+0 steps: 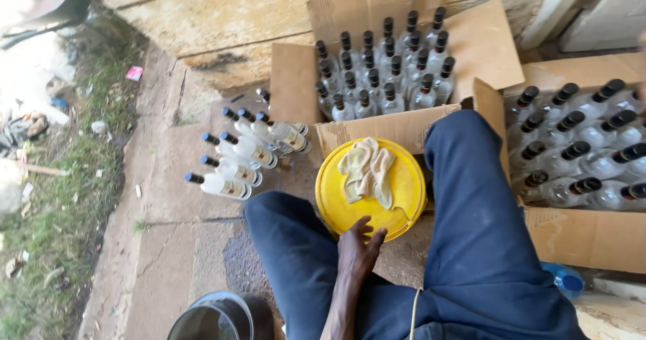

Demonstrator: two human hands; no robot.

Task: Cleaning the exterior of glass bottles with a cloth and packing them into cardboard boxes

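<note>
Left hand (pixel 356 251) laid flat between the knees, fingers spread and loose, gripping nothing, fingertips just touching the near rim of the yellow lid (pixel 404 192). Right hand out of view (state impossible to tell). Lid directly ahead of the fingers, round, so no long axis to speak of. Crumpled cloth (pixel 367 172) on top of the lid, past its middle, lying lengthwise away from the hand. Left of the lid, clear bottles (pixel 245 153) lying on the concrete, caps pointing up-left. Beyond the lid, an open carton (pixel 296 84) packed with upright dark-capped bottles (pixel 387 71). Right of the lid, past the blue trouser leg (pixel 471 212), a second carton (pixel 585 236), also full. Left of the hand, toward the bottom edge, a dark bucket (pixel 212 316).
</note>
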